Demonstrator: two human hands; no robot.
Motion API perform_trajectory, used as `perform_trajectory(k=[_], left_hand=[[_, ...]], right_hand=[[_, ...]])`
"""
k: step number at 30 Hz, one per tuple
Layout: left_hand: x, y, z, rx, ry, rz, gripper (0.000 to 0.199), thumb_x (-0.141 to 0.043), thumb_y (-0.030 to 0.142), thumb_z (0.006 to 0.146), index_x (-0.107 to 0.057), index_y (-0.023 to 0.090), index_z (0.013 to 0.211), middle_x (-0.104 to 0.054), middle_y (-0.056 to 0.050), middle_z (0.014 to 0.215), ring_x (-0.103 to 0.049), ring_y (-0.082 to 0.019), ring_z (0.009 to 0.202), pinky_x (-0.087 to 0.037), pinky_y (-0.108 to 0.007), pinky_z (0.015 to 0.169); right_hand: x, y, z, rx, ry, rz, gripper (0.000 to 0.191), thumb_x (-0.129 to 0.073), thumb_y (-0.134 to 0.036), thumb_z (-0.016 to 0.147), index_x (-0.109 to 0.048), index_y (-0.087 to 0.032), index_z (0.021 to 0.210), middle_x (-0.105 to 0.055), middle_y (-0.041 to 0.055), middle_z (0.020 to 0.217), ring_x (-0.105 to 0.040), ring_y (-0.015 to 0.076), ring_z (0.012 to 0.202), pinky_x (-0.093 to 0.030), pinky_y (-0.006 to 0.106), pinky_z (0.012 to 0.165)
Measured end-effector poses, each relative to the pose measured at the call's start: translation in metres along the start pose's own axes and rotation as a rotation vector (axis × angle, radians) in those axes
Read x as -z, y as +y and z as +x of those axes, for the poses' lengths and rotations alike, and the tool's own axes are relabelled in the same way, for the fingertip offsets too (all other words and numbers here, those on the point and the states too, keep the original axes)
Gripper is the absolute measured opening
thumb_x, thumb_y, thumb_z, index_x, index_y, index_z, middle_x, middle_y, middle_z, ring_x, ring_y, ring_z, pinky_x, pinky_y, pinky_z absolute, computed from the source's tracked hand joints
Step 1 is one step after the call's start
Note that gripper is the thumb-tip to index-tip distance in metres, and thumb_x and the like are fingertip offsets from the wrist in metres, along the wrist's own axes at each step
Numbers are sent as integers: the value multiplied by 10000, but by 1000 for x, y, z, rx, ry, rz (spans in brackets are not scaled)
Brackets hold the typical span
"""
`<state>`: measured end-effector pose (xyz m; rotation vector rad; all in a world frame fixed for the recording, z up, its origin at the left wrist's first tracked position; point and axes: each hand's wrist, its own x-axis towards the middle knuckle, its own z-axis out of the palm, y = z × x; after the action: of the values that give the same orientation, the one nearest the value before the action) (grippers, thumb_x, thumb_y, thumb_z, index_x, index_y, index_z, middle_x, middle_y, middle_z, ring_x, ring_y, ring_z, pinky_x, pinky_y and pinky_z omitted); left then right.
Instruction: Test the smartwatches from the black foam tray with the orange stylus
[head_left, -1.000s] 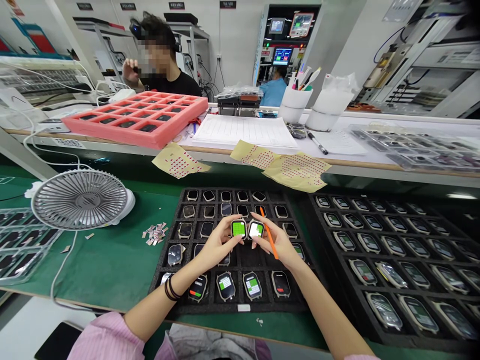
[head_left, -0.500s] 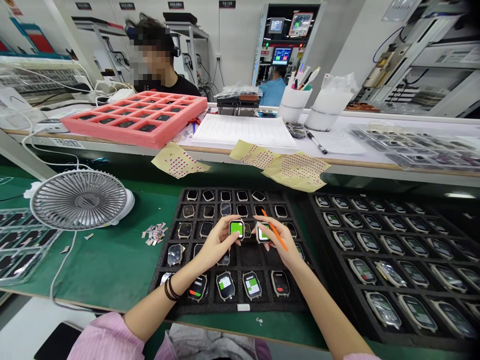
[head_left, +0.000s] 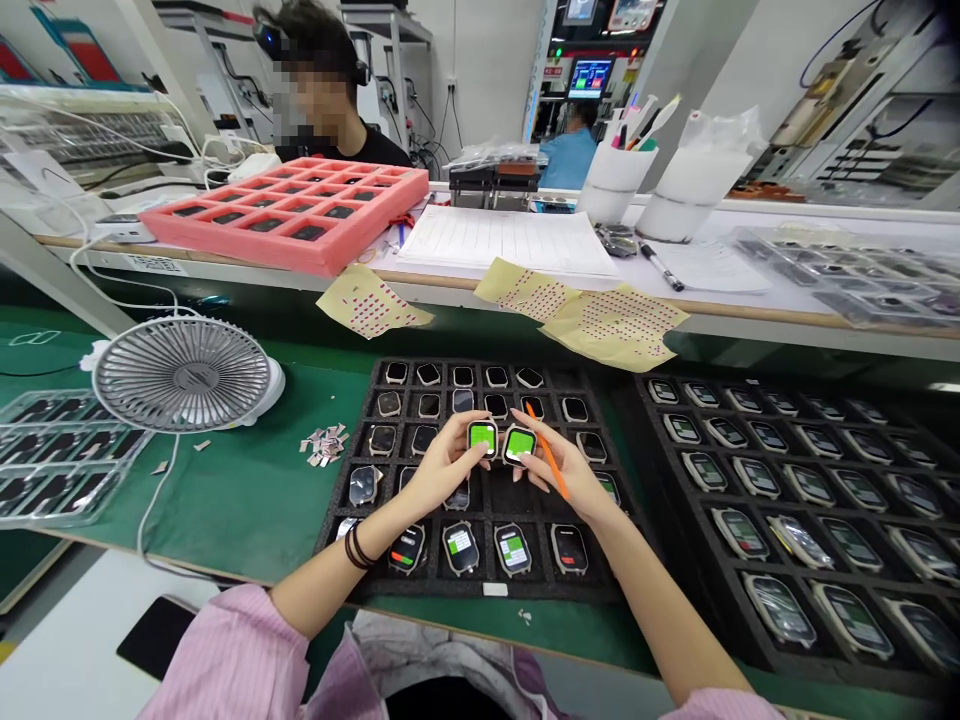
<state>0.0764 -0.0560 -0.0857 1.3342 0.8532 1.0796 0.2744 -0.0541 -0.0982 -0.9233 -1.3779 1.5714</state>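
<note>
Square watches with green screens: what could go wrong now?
The green-screened square watch in the left hand might slip and knock the watches in the black foam tray. The thin orange pen in the right hand might scratch the other green-screened watch right beside it.

A desk fan (head_left: 182, 373) stands on the green mat (head_left: 225, 500); pink foam tray (head_left: 283, 215) behind.

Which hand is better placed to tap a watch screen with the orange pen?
The right hand: it holds the orange pen, while the left hand only grips a watch.
</note>
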Motion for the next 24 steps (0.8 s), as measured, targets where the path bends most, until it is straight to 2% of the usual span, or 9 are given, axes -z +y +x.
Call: perform_trajectory(k=[6,10,15,21,24], left_hand=[[2,-2,0,28,11,0,386,-588,330,843,-476,193,1186,-604,-74,1062,-591,-104,664,-393,-173,451],[3,-3,0,18,6,-3,368,-563,339,861,-481,193,1188,-602,-76,1078,-594,-108,672,-397,-175,454],[2,-1,0,21,6,-19,385,-575,349,851,-475,196,1190,-594,-78,1086,-596,-115,678,-402,-183,458],[2,2,-2,3,0,10,419,-626,300,817,-465,198,1191,-581,-79,1092,-602,-147,804,-482,-218,589],[1,0,-2,1,1,33,438,-636,282,811,-459,192,1202,-595,-84,1073,-599,-181,913,-498,-240,668]], right_hand=[[1,3,2,63,-7,51,529,-564,-332,866,-444,-250,1375,-658,93,959,-606,142,601,-354,203,380],[0,1,2,58,-14,62,516,-575,-306,863,-458,-249,1363,-665,80,911,-600,137,596,-353,201,386],[0,2,3,35,-8,65,594,-669,-291,797,-463,-276,1353,-660,80,1011,-593,128,616,-334,195,383],[-1,-3,0,22,-15,15,614,-677,-299,791,-449,-272,1360,-653,67,1021,-586,122,630,-366,201,413],[-2,-5,0,27,-2,-29,610,-677,-302,792,-452,-269,1358,-656,65,1030,-582,119,626,-448,235,497]])
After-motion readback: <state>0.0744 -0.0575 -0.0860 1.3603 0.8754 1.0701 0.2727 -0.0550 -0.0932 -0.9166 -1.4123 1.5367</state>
